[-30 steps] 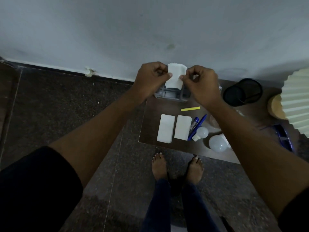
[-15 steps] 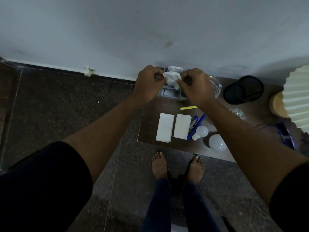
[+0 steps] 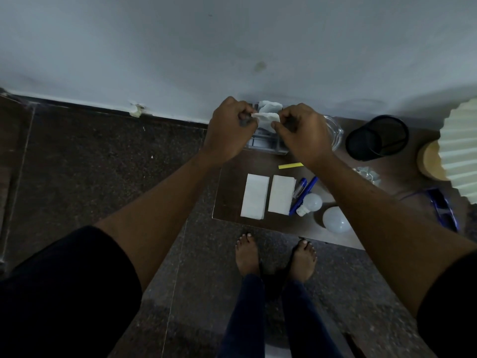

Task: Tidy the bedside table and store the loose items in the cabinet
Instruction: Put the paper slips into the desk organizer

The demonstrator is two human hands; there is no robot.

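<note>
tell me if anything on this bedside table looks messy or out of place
Yes: two white light bulbs lie loose near the front edge of the dark wooden table, beside blue pens. A yellow strip lies askew behind two folded white tissues.

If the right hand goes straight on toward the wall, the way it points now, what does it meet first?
Probably the clear organizer box under it, where crumpled tissue sits. The right hand and left hand pinch a white tissue just above it. The wall comes behind; depth is unclear.
</note>
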